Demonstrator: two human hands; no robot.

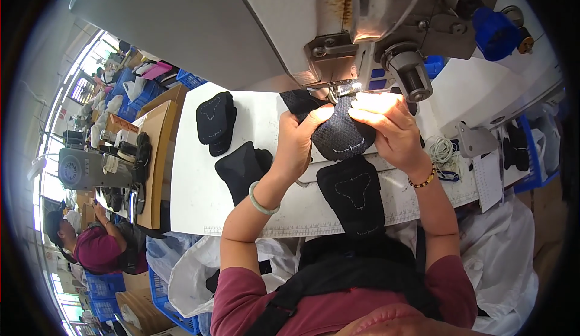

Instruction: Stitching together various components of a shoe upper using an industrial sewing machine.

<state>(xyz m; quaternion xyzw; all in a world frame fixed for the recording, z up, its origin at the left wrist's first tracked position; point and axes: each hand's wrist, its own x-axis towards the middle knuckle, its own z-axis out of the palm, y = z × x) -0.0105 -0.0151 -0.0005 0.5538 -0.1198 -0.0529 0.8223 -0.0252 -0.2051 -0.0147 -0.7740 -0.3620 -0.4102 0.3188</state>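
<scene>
A black textured fabric piece (339, 132) with a short white stitched line lies under the lit presser foot (333, 95) of a sewing machine. My left hand (297, 141) grips its left edge, thumb on top. On its right side, my right hand (394, 129) pinches the cloth with bent fingers close to the needle area. Directly below, a stack of black fabric pieces (351, 196) with white stitched outlines reaches over the table's front edge. The undersides of the fingers are hidden by the cloth.
The white table (196, 185) carries another black stack (215, 121) and dark pieces (243, 168) at left. White thread (444, 155) lies tangled at right. The machine head (284, 19) hangs above. White bags (498, 257) flank me. A person (99, 245) works at far left.
</scene>
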